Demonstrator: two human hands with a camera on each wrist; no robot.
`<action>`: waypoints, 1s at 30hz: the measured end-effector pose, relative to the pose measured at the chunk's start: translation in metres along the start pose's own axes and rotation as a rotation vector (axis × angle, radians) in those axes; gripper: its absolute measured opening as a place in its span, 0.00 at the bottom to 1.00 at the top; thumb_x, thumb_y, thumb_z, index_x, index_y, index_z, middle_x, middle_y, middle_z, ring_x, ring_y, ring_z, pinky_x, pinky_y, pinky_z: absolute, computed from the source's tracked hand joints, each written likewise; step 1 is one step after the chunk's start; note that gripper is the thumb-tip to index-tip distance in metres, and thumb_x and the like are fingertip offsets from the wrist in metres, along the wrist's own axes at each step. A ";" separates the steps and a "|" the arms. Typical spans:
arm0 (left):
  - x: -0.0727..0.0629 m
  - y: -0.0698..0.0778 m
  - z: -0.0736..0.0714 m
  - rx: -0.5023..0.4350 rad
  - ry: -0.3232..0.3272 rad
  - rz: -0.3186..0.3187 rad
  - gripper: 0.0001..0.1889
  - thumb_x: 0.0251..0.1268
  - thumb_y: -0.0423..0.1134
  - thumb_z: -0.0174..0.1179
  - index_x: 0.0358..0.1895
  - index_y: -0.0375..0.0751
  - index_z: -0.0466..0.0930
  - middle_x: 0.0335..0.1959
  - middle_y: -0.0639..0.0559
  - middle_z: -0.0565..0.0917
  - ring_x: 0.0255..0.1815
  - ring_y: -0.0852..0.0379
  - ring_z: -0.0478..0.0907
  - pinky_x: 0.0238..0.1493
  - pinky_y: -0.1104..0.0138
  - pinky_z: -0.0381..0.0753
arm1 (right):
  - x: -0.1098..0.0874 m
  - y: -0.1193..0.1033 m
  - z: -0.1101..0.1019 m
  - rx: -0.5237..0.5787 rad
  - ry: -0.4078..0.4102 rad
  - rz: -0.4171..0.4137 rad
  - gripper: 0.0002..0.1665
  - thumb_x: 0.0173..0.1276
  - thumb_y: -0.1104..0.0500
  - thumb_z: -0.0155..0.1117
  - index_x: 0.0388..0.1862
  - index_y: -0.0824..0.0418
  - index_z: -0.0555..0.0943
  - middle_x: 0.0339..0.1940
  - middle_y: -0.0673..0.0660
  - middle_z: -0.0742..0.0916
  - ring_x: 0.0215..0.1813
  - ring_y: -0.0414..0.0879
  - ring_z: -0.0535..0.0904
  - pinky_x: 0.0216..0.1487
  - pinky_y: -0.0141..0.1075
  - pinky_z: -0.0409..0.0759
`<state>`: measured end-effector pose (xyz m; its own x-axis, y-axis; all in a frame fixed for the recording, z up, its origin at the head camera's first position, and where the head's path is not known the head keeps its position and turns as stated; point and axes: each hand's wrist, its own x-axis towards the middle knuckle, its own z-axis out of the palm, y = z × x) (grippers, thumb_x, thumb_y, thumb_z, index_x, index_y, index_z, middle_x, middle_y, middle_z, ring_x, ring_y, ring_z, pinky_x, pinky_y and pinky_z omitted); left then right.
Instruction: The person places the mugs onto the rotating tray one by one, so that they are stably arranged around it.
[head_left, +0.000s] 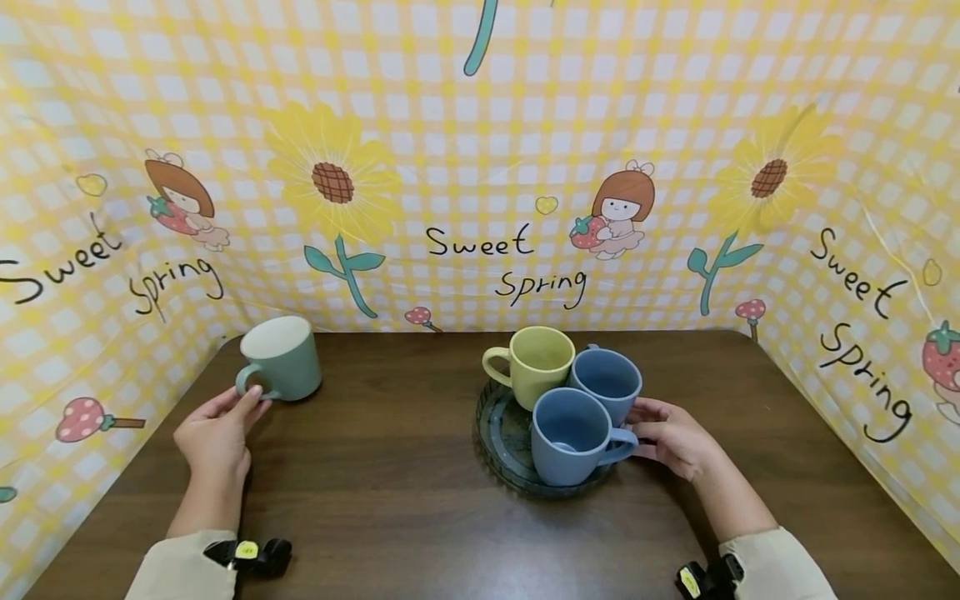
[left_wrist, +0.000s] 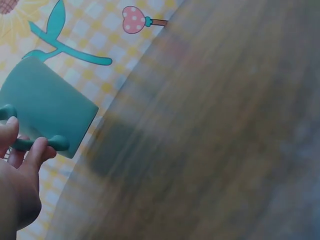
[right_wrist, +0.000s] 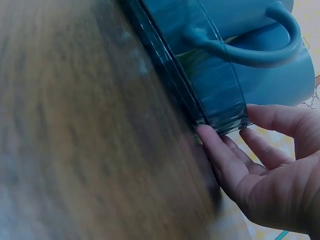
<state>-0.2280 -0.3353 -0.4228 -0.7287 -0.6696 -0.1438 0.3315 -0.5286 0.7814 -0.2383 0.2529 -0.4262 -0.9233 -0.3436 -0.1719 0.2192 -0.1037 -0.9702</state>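
At the left of the head view, my left hand pinches the handle of a teal-green mug with a pale inside. The mug is upright; whether its base touches the table I cannot tell. On the right, a round dark glass tray carries a yellow-green mug, a front blue mug and a rear blue mug. My right hand holds the tray's right edge, beside the front blue mug's handle. In the right wrist view, the fingers and thumb clasp the glass rim.
The mugs and tray are on a dark brown wooden table. A yellow checked cloth with flowers and lettering hangs around its back and sides. Between the teal-green mug and the tray lies a stretch of bare wood.
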 end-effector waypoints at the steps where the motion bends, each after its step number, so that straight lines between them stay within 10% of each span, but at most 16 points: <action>1: -0.001 0.000 0.001 -0.001 -0.008 0.003 0.14 0.38 0.15 0.73 0.33 0.25 0.86 0.29 0.42 0.86 0.27 0.51 0.86 0.28 0.61 0.87 | 0.000 0.000 0.000 0.006 0.005 0.000 0.23 0.66 0.73 0.56 0.60 0.64 0.73 0.46 0.52 0.83 0.46 0.46 0.80 0.49 0.42 0.85; 30: -0.027 -0.004 0.010 0.005 -0.120 -0.007 0.10 0.44 0.12 0.67 0.32 0.25 0.86 0.28 0.42 0.86 0.26 0.51 0.86 0.28 0.59 0.87 | -0.008 0.001 0.009 0.021 0.024 -0.010 0.27 0.65 0.75 0.56 0.63 0.68 0.69 0.48 0.54 0.82 0.46 0.46 0.79 0.49 0.42 0.84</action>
<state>-0.2152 -0.3099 -0.4157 -0.7975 -0.5986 -0.0753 0.3238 -0.5300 0.7837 -0.2281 0.2471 -0.4239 -0.9328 -0.3198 -0.1661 0.2157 -0.1264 -0.9682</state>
